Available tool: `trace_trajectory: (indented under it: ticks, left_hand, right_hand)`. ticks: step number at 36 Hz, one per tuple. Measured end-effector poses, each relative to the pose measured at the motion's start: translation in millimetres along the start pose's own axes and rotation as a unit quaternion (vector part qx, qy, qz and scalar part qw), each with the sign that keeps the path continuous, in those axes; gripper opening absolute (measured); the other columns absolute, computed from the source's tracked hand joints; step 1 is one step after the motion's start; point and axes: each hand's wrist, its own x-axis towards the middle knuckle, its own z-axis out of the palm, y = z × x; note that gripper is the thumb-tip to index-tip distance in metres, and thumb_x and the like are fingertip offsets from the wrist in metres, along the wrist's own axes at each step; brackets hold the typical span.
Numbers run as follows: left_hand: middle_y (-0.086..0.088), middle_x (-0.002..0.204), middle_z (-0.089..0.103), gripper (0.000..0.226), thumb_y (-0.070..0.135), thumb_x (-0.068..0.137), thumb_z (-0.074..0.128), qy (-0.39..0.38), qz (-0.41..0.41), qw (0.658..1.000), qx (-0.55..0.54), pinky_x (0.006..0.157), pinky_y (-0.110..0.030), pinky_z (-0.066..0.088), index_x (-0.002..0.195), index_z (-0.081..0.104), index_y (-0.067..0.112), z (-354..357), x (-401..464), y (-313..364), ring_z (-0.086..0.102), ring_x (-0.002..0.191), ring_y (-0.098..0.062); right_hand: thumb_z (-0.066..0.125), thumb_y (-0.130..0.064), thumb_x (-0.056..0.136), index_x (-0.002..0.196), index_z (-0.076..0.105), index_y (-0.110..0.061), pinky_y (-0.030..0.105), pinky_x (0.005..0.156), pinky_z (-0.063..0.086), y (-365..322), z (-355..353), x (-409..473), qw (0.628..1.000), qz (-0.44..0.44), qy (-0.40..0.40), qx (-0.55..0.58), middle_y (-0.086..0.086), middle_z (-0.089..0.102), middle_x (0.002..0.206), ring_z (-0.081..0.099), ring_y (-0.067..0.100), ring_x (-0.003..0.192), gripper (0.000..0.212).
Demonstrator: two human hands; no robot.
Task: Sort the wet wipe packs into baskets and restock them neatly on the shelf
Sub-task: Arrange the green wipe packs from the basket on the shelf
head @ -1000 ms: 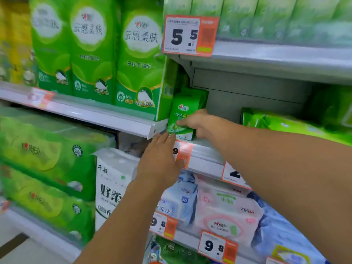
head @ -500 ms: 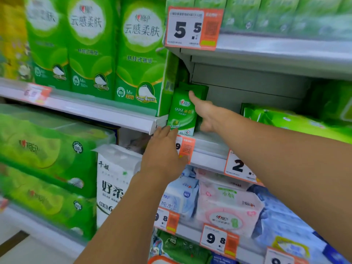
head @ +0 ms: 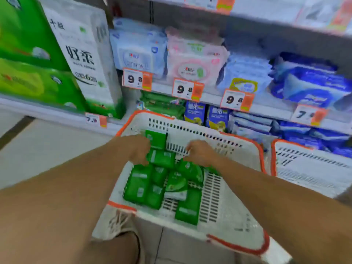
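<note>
**Both hands down in the basket of green packs**

A white basket (head: 228, 212) with an orange rim sits on the floor below the shelf (head: 266, 109). Small green wet wipe packs (head: 158, 189) lie in a loose heap in its left half, some flat, some tilted over one another. The left hand (head: 138, 149) reaches into the far left of the basket, fingers curled down onto a pack (head: 162, 159) at the top of the heap; the frame is blurred, so whether that grip actually pinches the pack cannot be told. The right hand (head: 200, 152) lies just beside it, fingers bent over another green pack (head: 190, 168), its grip likewise unclear. A second basket (head: 312, 168) stands to the right. Blue, pink and green wipe packs fill the shelf behind orange price tags (head: 187, 89).
</note>
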Motion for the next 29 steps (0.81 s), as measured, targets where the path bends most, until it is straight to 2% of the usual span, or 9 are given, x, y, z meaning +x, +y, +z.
trace_trajectory:
  ticks: [2, 4, 8, 11, 15, 18, 21, 26, 29]
  left_hand:
    - [-0.015, 0.130, 0.059, 0.055, 0.052, 0.094, 0.056, -0.033, -0.022, 0.999, -0.030, 0.100, -0.040, 0.046, 0.122, 0.063, 0.005, 41.6, 10.8, 11.5, 0.057, 0.113, -0.030]
    - [-0.018, 0.128, 0.060, 0.061, 0.056, 0.092, 0.057, -0.054, -0.028, 0.996, -0.064, 0.097, -0.039, 0.048, 0.120, 0.063, 0.002, 77.3, 19.5, 25.4, 0.058, 0.105, -0.029]
    - [-0.020, 0.132, 0.054, 0.064, 0.055, 0.093, 0.057, -0.113, -0.028, 0.983, -0.145, 0.094, -0.036, 0.046, 0.132, 0.054, 0.004, 126.5, 32.8, 55.5, 0.057, 0.112, -0.030]
    - [-0.006, 0.114, 0.056, 0.039, 0.046, 0.097, 0.057, -0.126, -0.018, 0.964, -0.232, 0.078, -0.028, 0.042, 0.114, 0.060, 0.011, 133.2, 36.5, 73.9, 0.054, 0.093, -0.018]
    - [-0.003, 0.097, 0.052, 0.032, 0.040, 0.096, 0.060, -0.084, -0.038, 0.945, -0.315, 0.082, -0.030, 0.039, 0.116, 0.054, 0.016, 131.0, 42.3, 75.9, 0.048, 0.093, -0.019]
    - [-0.006, 0.084, 0.048, 0.041, 0.054, 0.094, 0.056, -0.073, -0.084, 0.916, -0.387, 0.072, -0.031, 0.045, 0.099, 0.052, 0.014, 126.8, 50.7, 72.4, 0.050, 0.072, -0.018]
    - [-0.011, 0.119, 0.060, 0.068, 0.064, 0.091, 0.051, -0.107, -0.134, 0.817, -0.551, 0.068, -0.035, 0.057, 0.133, 0.051, 0.010, 114.9, 49.5, 75.9, 0.065, 0.092, -0.024]
    - [-0.013, 0.128, 0.054, 0.094, 0.082, 0.062, 0.068, -0.189, -0.143, 0.681, -0.693, 0.078, -0.048, 0.058, 0.130, 0.046, 0.021, 87.4, 43.7, 84.2, 0.062, 0.102, -0.036]
    - [-0.014, 0.116, 0.065, 0.082, 0.065, 0.060, 0.081, -0.179, -0.114, 0.565, -0.798, 0.088, -0.053, 0.053, 0.121, 0.059, 0.014, 81.0, 46.6, 82.8, 0.065, 0.101, -0.032]
  right_hand:
    - [0.068, -0.047, 0.091, 0.133, 0.056, -0.007, 0.039, 0.095, 0.049, 24.1, 43.7, -20.6, 0.974, 0.053, -0.209, -0.061, 0.019, 0.057, 0.129, 0.058, 0.033, 0.114, 0.059]
    - [0.068, -0.047, 0.091, 0.132, 0.053, -0.013, 0.030, 0.082, 0.050, 42.6, 75.8, -38.2, 0.953, 0.121, -0.276, -0.024, 0.021, 0.053, 0.127, 0.059, 0.027, 0.099, 0.056]
    - [0.080, -0.056, 0.076, 0.157, 0.017, -0.009, 0.040, 0.094, 0.053, 59.0, 127.3, -47.5, 0.892, 0.282, -0.221, 0.277, 0.012, 0.030, 0.160, 0.052, 0.033, 0.128, 0.113]
    - [0.087, -0.054, 0.067, 0.158, 0.007, -0.005, 0.045, 0.111, 0.042, 53.1, 152.5, -36.0, 0.897, 0.307, -0.171, 0.269, 0.016, 0.027, 0.160, 0.038, 0.034, 0.141, 0.130]
    - [0.091, -0.040, 0.066, 0.127, 0.056, -0.010, 0.039, 0.105, 0.047, 56.7, 164.0, -29.2, 0.912, 0.279, -0.131, 0.271, 0.008, 0.061, 0.129, 0.058, 0.027, 0.119, 0.076]
    - [0.087, -0.009, 0.073, 0.102, 0.063, -0.002, 0.040, 0.085, 0.058, 57.7, 162.1, -29.3, 0.857, 0.299, -0.123, 0.402, 0.013, 0.071, 0.109, 0.068, 0.026, 0.098, 0.038]
    - [0.081, 0.003, 0.076, 0.100, 0.065, -0.003, 0.035, 0.062, 0.061, 48.4, 140.3, -29.2, 0.804, 0.301, -0.129, 0.496, 0.016, 0.074, 0.098, 0.073, 0.026, 0.078, 0.029]
    - [0.076, -0.007, 0.083, 0.086, 0.062, -0.005, 0.036, 0.071, 0.061, 18.3, 81.6, -16.2, 0.877, 0.170, -0.077, 0.443, 0.014, 0.072, 0.082, 0.071, 0.023, 0.071, 0.015]
    - [0.062, -0.009, 0.095, 0.107, 0.068, -0.009, 0.039, 0.085, 0.060, 6.3, 51.8, -10.4, 0.784, 0.065, -0.179, 0.591, 0.010, 0.075, 0.099, 0.074, 0.023, 0.092, 0.013]
